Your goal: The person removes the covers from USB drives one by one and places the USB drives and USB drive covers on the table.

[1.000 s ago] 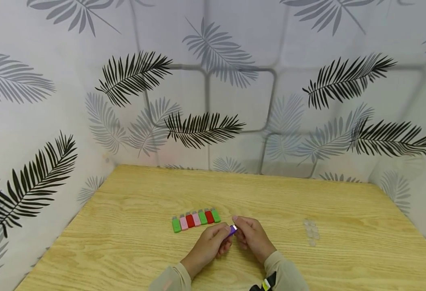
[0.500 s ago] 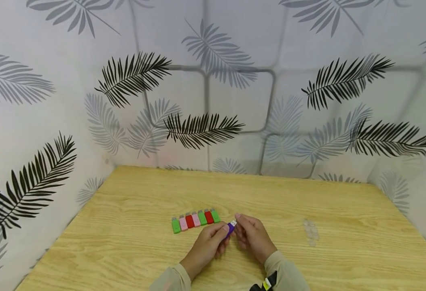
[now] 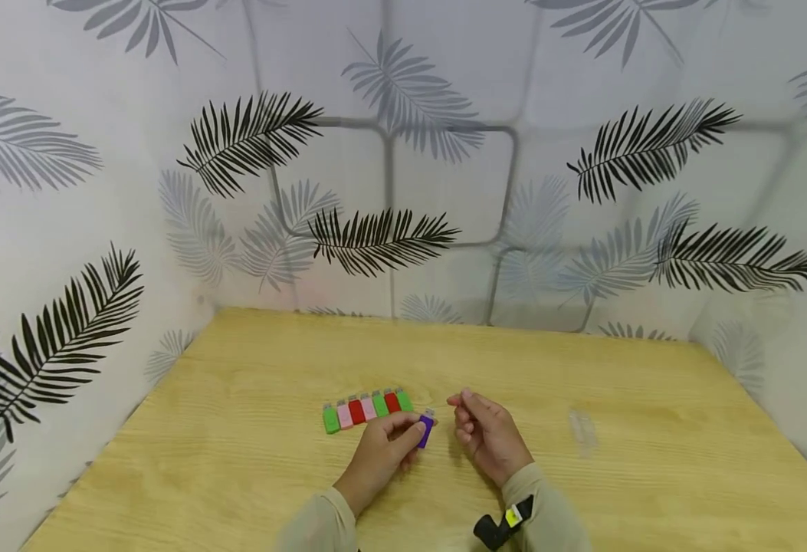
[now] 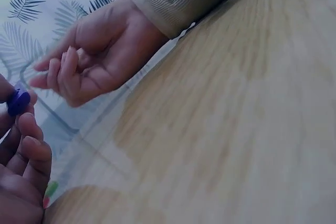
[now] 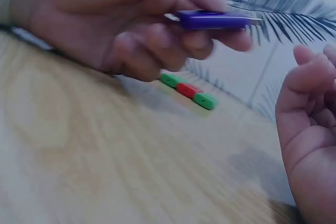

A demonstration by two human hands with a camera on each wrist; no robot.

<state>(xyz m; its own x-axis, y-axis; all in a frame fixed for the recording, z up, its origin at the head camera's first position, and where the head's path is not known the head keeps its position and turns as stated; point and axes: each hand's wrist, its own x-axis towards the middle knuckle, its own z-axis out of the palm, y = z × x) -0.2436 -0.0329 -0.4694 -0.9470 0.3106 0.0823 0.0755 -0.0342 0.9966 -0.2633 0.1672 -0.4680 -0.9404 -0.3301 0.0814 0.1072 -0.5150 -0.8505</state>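
My left hand [image 3: 384, 452] holds a purple USB flash drive [image 3: 425, 432] between thumb and fingers. The drive's metal plug [image 3: 429, 413] is bare and points away from me. In the right wrist view the purple flash drive [image 5: 212, 21] lies level in the left hand's grip, above the table. Apart from it, to the right, is my right hand [image 3: 493, 435], fingers curled and the thumb and forefinger tips close together. I cannot tell whether a small clear piece is between them. Behind the left hand, several green, pink and red flash drives [image 3: 355, 412] stand in a row.
To the right, a few small clear plastic pieces [image 3: 583, 431] lie on the wood-grain table [image 3: 237, 475]. White walls with a leaf pattern [image 3: 444, 176] enclose the table's back and sides. A black strap with a small device [image 3: 506, 521] is on the right wrist.
The right hand has drawn away to the right from the purple flash drive. The left hand has moved slightly left and turned the drive more upright, its metal plug now in plain sight.
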